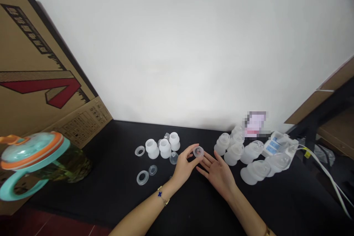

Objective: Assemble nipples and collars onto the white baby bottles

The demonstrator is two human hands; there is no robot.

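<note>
A small clear ring [198,151] is near the middle of the black bench [96,195], pinched by the finger and thumb tips of the left hand [184,166]. The right hand [218,175] is open with its fingers spread, and their tips are just beside the ring. The left arm comes in from 7 o'clock with a bracelet [162,195] on its wrist, and the right arm comes in from 5 o'clock. Black bench shows between the arms. At 9 o'clock, close by, are white cups [165,148], flat rings [142,177] and a little clear cap [152,170]. At 3 o'clock, frosted bottles [235,153] and clear funnels [256,171] stand near the right hand's fingers, and a white cord [323,169] lies past them. Farther off at 9 o'clock is a mug with a teal lid [35,151], and a cardboard box [41,62] stands at 10 o'clock. The bench's back edge meets a white wall [177,44] at 12 o'clock, and its front edge meets a red floor [55,225] at 7 o'clock.
</note>
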